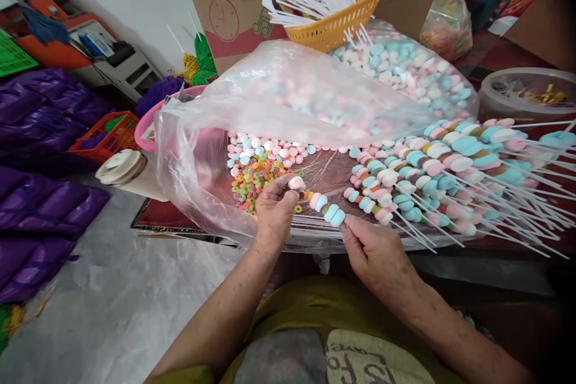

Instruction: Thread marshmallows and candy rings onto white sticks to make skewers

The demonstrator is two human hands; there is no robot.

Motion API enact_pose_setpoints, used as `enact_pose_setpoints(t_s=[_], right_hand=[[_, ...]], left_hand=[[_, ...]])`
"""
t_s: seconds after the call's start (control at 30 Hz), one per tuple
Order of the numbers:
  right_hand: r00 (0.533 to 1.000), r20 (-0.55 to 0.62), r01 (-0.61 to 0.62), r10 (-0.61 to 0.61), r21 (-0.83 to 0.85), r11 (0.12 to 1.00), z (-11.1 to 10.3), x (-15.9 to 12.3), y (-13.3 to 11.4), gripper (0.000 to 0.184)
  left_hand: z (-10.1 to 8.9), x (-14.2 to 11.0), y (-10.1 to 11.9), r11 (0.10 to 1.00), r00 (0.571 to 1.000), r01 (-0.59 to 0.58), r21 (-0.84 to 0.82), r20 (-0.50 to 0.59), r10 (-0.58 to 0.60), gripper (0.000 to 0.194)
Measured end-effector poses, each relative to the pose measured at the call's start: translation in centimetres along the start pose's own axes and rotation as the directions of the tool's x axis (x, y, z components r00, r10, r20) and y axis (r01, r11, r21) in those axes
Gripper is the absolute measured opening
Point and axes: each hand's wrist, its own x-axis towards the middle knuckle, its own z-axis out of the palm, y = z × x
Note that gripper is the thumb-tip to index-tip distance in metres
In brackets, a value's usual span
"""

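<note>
In my left hand [275, 216], a pink and white marshmallow [296, 183] is pinched between thumb and fingertips at the upper end of a candy skewer [321, 204]. That skewer carries pink, white and blue marshmallows with small gummy rings between them. My right hand [378, 252] is closed around its lower end, just below the blue marshmallows; the stick there is hidden by the fingers. Loose gummy rings [247, 189] lie just beyond my left hand. Behind them spread loose marshmallows [270, 147], partly under a clear plastic bag [270, 84].
A pile of loaded marshmallow skewers [432, 174] lies on the right, sticks toward me. A yellow basket [333, 36] of white sticks stands at the back, before a cardboard box [243, 24]. A lidded cup [130, 174] is at left, a round plastic tub [495, 93] at right.
</note>
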Motion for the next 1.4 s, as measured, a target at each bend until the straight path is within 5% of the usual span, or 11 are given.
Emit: enact_pose_setpoints(t_s=[0.17,0.3,0.47,0.67,0.93,1.1,1.27,1.4], right_hand=[[0.999,-0.027,-0.024,0.023,-0.033,0.999,0.7,0.1,-0.3,0.024],[0.998,0.026,-0.055,0.056,-0.067,0.996,0.9,-0.3,-0.5,0.025],[0.988,0.112,-0.09,0.106,-0.141,0.986,0.5,-0.4,-0.7,0.025],[0.985,0.145,-0.078,0.092,-0.102,0.992,0.7,-0.4,-0.8,0.026],[0.953,0.246,-0.126,0.174,-0.199,0.972,1.8,0.1,-1.5,0.022],[0.916,0.338,-0.199,0.215,-0.081,0.977,3.3,0.8,-1.1,0.023],[0.944,0.267,-0.268,0.196,0.269,0.925,2.5,1.4,-1.4,0.026],[0.924,0.302,-0.347,0.233,0.413,0.842,2.0,1.5,-2.1,0.025]], left_hand=[[0.1,-0.4,-0.5,0.995,0.998,-0.065,0.078,-0.004,0.065,0.023],[-0.2,-0.6,-1.2,0.944,0.971,-0.229,0.236,-0.012,0.239,0.021],[-1.0,-0.6,-1.6,0.868,0.937,-0.347,0.355,0.095,0.336,0.025],[-1.2,-0.6,-0.2,0.922,0.966,-0.252,0.295,0.134,0.221,0.02],[-0.8,-1.1,-1.9,0.947,0.983,-0.171,0.271,-0.01,0.181,0.019],[-1.2,-0.8,-1.4,0.907,0.979,-0.205,0.369,0.086,0.186,0.017],[-0.4,1.7,0.6,0.981,0.998,0.037,0.191,0.038,-0.045,0.022],[1.6,1.7,1.3,0.952,0.951,0.291,-0.091,0.139,-0.277,0.026]])
